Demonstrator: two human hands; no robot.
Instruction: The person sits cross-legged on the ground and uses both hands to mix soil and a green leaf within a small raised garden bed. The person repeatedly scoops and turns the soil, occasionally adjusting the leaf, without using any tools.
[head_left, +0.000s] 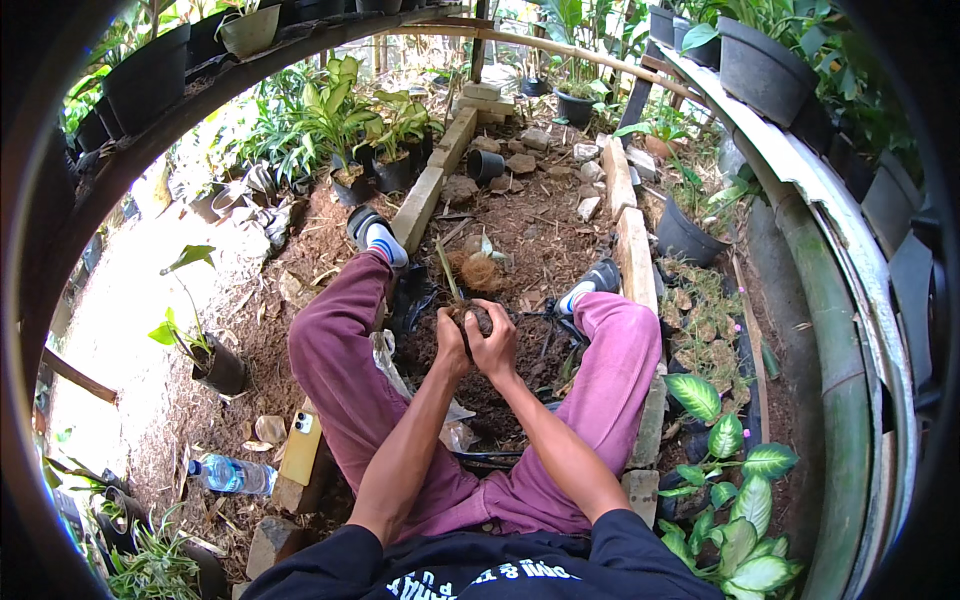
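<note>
Both hands are cupped around a dark clump of soil (478, 319) between my knees. My left hand (451, 335) presses it from the left, and my right hand (495, 337) wraps its right side with the thumb on top. A pale green plant stem (448, 271) rises from the clump, tilted up and to the left. Just beyond my fingers lies a ball of brown fibre (481, 272), with a small pale-leaved cutting (489, 246) beside it. Loose dark soil (499, 397) spreads below the hands, and black plastic (412, 296) lies to their left.
Rows of concrete blocks (418, 208) edge the bed on both sides. A yellow phone (301, 448) rests on a block at left, near a plastic water bottle (234, 475). A black potted plant (219, 365) leans farther out. Bamboo (840, 367) curves along the right.
</note>
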